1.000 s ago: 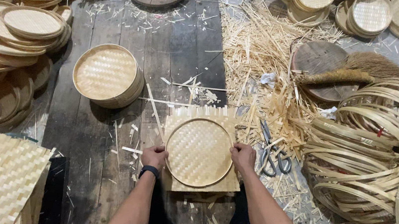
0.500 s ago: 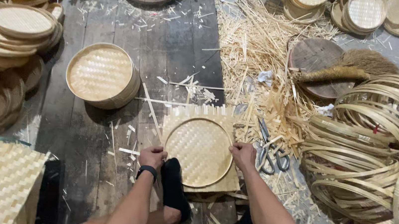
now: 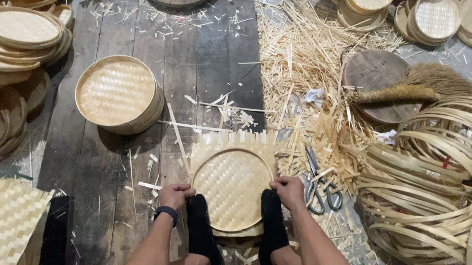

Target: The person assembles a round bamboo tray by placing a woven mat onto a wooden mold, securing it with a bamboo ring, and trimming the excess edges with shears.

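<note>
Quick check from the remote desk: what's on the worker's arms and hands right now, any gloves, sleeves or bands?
Both forearms are bare, no sleeves or gloves. The left hand has a dark wristband at the wrist. The right hand wears nothing visible.

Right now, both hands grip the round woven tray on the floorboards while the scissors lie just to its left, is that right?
Not quite: the head view shows the scissors lying just right of the round woven tray. The left hand and right hand do grip its edges.

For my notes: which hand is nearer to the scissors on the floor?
Right. The right hand grips the woven tray's rim just beside the scissors; the left hand is across the tray.
</note>
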